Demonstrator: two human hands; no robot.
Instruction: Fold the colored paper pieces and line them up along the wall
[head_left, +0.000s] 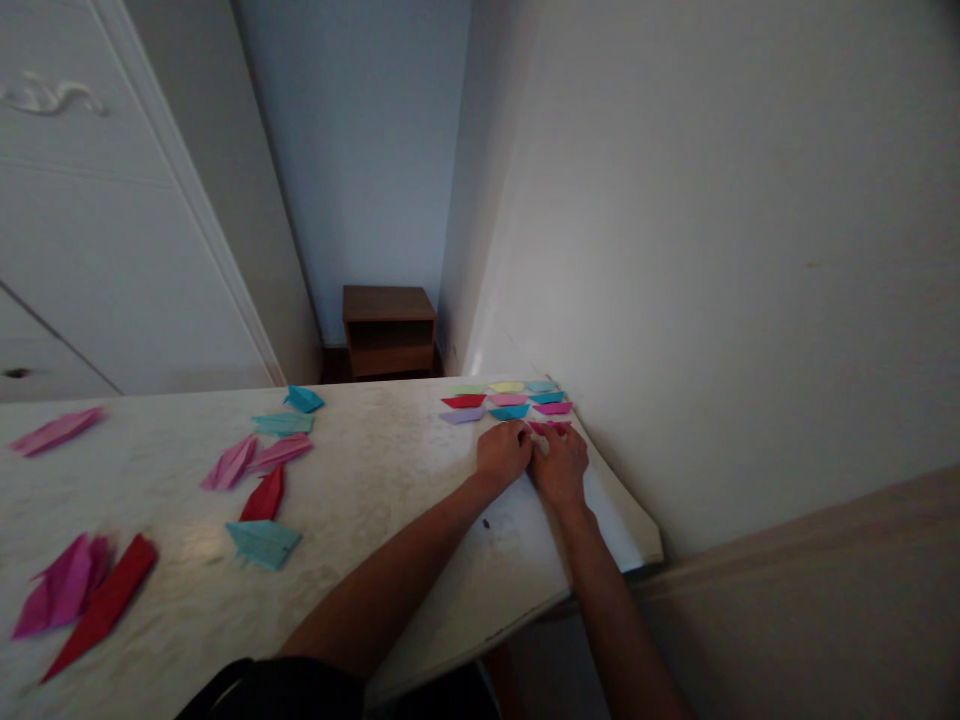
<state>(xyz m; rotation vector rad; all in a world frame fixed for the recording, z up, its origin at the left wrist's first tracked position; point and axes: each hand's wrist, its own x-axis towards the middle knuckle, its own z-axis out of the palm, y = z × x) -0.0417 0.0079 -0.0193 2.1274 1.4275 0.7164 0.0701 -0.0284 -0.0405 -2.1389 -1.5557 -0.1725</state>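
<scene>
A magenta folded paper piece (550, 427) lies at the near end of the rows, partly covered by my fingers. My right hand (559, 468) has its bent fingers on this piece, pressing or gripping it at the table. Close beside it, my left hand (504, 452) is closed with curled fingers at the piece's left end; whatever its fingertips hold is hidden. Just beyond my hands, folded paper pieces stand in neat rows, among them a blue one (509, 412), a red one (463, 401), a lilac one (462, 416) and another magenta one (553, 408).
Loose folded papers are scattered on the left of the white table (375, 500): a teal one (264, 544), a red one (105, 605), a magenta one (60, 590) and several others. A wall (675, 250) borders the right side. A brown cabinet (390, 303) stands beyond the far edge.
</scene>
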